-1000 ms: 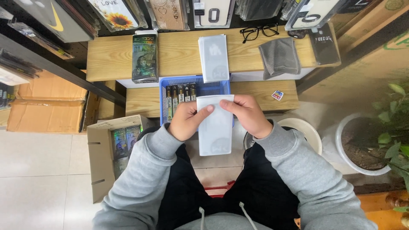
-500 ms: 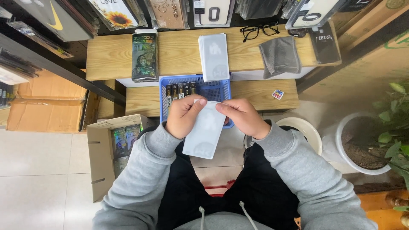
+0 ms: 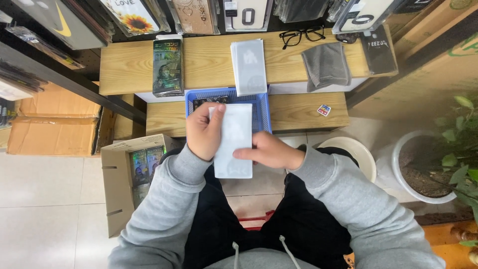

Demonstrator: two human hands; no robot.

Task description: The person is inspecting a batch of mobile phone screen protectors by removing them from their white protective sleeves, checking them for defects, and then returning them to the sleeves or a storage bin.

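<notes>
While gripped: white sleeve (image 3: 233,139), upright.

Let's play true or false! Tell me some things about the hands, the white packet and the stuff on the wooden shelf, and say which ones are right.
1. Both hands hold the white packet. True: the left hand grips its upper left edge and the right hand its lower right side.
2. The blue basket sits on the floor. False: it rests on the lower wooden shelf.
3. Black glasses lie on the upper wooden shelf. True.
4. The grey cloth lies inside the blue basket. False: it lies on the upper wooden shelf, right of the stack of white packets.
5. The cardboard box on the floor is closed. False: it is open, with packages inside.
</notes>
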